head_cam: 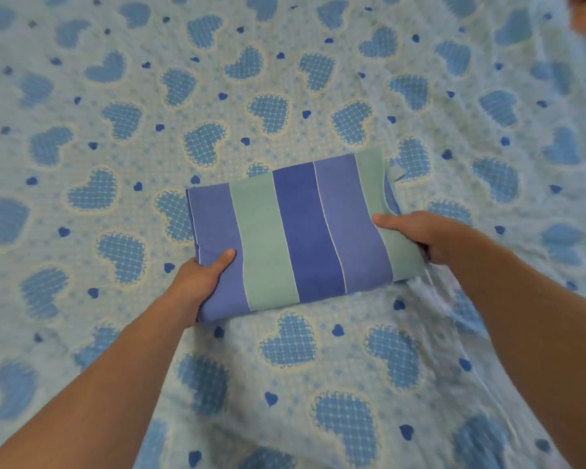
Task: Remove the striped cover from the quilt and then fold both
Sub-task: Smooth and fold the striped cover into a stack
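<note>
While both hands held it, a folded striped cover [295,231] lay on a heart-patterned bed sheet [115,96].

Left hand [200,282] gripped the near left corner, thumb curled on top; right hand [423,233] gripped the right edge, thumb over the fabric — fingers hidden beneath. Bands of blue, green and darker blue ran across the compact rectangle, which sat mid-bed — just ahead of the person.
</note>
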`<state>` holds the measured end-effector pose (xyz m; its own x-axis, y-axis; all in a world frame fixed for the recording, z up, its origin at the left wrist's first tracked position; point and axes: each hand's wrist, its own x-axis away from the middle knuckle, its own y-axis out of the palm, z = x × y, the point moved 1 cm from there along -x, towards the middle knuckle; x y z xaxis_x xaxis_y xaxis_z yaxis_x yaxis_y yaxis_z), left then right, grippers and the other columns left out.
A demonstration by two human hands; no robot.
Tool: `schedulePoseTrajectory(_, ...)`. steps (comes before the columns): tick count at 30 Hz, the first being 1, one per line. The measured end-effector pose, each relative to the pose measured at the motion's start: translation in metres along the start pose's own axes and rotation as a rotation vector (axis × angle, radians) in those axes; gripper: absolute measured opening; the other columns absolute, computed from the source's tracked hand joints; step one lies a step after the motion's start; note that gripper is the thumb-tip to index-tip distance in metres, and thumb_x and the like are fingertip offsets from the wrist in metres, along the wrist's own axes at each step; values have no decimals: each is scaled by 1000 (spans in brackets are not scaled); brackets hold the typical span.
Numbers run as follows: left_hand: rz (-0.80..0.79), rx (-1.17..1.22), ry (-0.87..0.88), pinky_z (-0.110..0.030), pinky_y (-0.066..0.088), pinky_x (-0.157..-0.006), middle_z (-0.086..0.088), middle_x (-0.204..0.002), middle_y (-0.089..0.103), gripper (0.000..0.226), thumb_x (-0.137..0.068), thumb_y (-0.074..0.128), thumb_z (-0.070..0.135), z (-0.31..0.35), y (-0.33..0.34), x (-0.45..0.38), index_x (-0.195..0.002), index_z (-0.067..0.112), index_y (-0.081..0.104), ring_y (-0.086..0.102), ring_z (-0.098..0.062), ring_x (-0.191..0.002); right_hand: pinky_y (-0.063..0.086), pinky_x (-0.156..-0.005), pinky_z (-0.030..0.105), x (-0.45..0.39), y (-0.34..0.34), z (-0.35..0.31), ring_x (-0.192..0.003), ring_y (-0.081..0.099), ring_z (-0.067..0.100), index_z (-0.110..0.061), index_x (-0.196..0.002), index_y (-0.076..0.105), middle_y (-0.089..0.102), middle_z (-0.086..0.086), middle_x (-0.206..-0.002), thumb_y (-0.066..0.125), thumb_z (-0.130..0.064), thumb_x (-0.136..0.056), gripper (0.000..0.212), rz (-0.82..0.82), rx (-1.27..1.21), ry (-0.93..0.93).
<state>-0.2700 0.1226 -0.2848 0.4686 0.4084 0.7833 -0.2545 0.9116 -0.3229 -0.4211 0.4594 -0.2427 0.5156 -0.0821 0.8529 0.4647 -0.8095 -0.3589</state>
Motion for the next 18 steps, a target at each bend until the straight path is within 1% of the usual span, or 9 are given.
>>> schedulePoseTrajectory(2,-40,-13,-57,-31,52,-65,-6,-98,69,49,-83,73,52,8,-11,21,-111,14,59,67,-24,-80,57,-81,46,21,-6,7,-86,73,29,-9,-115,66,75,12,-99,72,-41,-85,45,-160,-223,4)
schedulePoseTrajectory(4,-80,-51,-93,-32,53,-64,-7,-89,71,50,-83,73,50,8,-24,55,-109,9,63,69,-27,-78,56,-84,47,53,-7,32,-90,73,30,-9,-115,68,74,14,-104,71,-36,-87,40,-223,-357,11)
schedulePoseTrajectory(6,-80,-158,-62,-28,50,-59,-5,-83,69,41,-86,73,43,-6,-34,101,-108,10,64,67,-23,-73,57,-84,46,89,3,85,-92,72,31,-5,-116,67,73,17,-107,69,-33,-89,39,-241,-417,68)
schedulePoseTrajectory(8,-80,-252,-31,-27,48,-58,-7,-90,71,34,-87,73,38,-28,-40,152,-106,11,64,66,-18,-72,59,-76,44,136,20,145,-82,74,30,2,-117,66,73,20,-103,66,-28,-92,39,-206,-443,162)
schedulePoseTrajectory(10,-116,-300,-26,-29,51,-61,-13,-101,73,30,-87,75,33,-44,-38,201,-104,10,67,68,-19,-74,60,-75,46,180,30,195,-74,73,30,7,-116,65,74,21,-94,64,-26,-95,39,-130,-399,251)
schedulePoseTrajectory(12,-144,-299,-48,-36,56,-68,-16,-101,74,31,-86,76,31,-51,-32,242,-104,7,69,71,-26,-77,57,-79,41,216,23,223,-84,71,33,9,-117,63,73,21,-97,61,-34,-96,48,-28,-258,276)
schedulePoseTrajectory(14,-168,-259,-35,-41,58,-68,-13,-92,76,28,-86,75,32,-44,-21,284,-103,11,69,73,-29,-75,47,-77,30,253,-4,232,-94,65,30,7,-123,60,67,20,-112,55,-44,-97,57,69,-142,206)
schedulePoseTrajectory(15,-177,-239,-7,-38,57,-64,-10,-86,77,23,-88,73,33,-35,-15,306,-101,14,69,74,-28,-72,43,-75,28,273,-22,232,-90,63,27,4,-123,59,66,18,-112,53,-45,-98,56,121,-148,159)
schedulePoseTrajectory(18,-178,-228,145,-31,52,-58,-5,-81,76,17,-92,68,34,5,16,366,-97,18,66,73,-23,-68,44,-72,28,324,-89,243,-75,59,19,-6,-109,65,65,9,-94,51,-47,-98,45,213,-201,27)
